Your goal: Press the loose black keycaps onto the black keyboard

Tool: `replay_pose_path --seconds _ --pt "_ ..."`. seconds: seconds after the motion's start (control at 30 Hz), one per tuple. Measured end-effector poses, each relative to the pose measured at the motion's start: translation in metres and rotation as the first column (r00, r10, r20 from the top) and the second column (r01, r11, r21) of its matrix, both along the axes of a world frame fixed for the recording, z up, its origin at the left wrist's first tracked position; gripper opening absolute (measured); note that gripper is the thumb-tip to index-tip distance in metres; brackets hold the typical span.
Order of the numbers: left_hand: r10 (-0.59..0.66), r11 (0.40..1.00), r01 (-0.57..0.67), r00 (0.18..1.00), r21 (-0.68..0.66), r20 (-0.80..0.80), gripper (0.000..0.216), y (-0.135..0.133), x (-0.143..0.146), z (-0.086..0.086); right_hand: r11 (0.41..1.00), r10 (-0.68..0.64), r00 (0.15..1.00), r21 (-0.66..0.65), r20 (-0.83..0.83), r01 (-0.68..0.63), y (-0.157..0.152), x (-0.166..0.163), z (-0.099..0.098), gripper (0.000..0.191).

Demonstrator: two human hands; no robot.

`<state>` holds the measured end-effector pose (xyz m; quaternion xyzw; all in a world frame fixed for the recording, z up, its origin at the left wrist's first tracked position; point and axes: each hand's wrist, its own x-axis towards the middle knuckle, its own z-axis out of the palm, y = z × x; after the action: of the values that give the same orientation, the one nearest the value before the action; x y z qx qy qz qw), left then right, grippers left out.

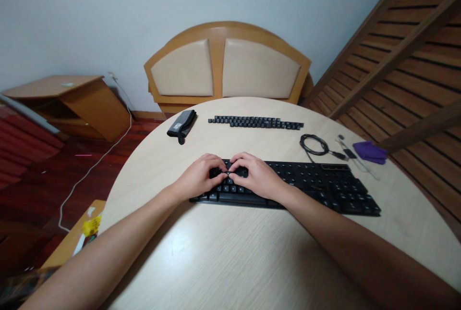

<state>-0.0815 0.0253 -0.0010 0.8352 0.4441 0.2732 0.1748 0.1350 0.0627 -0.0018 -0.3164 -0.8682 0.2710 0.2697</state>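
The left hand (197, 176) and right hand (261, 179) meet over the left part of the black keyboard (248, 199), fingertips gathered around one key (228, 174); whether they grip it, I cannot tell. The keyboard lies on the worktop (201, 252), with loose keys (255, 122) lined up beyond it and a purple cloth (370, 152) near its far right.

The bare left hand (199, 174) and bare right hand (260, 175) are holding fingertips close together over a long black plastic keyboard (313, 180). Beyond it, small square black keycaps (255, 122) are lying in rows on a round, pale wood-grain table (173, 247), near a folded grey-and-black pouch (183, 122).
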Motion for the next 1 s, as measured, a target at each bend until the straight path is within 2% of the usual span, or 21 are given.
replay_pose_path --seconds 0.23,0.43,1.0 --pt "-0.006 1.000 0.006 1.000 -0.002 0.008 0.006 0.002 -0.002 -0.004 1.000 0.004 1.000 0.005 -0.004 -0.004 0.001 0.000 0.000 0.003" --pt "-0.009 1.000 0.009 1.000 -0.021 0.004 0.007 0.002 0.000 0.000 1.000 -0.004 1.000 0.001 0.005 0.004 0.000 -0.001 0.001 0.002" --pt "-0.008 1.000 0.008 1.000 -0.020 -0.018 0.006 0.001 0.000 0.001 0.990 0.008 1.000 0.139 0.031 -0.012 0.000 0.000 -0.010 0.006"
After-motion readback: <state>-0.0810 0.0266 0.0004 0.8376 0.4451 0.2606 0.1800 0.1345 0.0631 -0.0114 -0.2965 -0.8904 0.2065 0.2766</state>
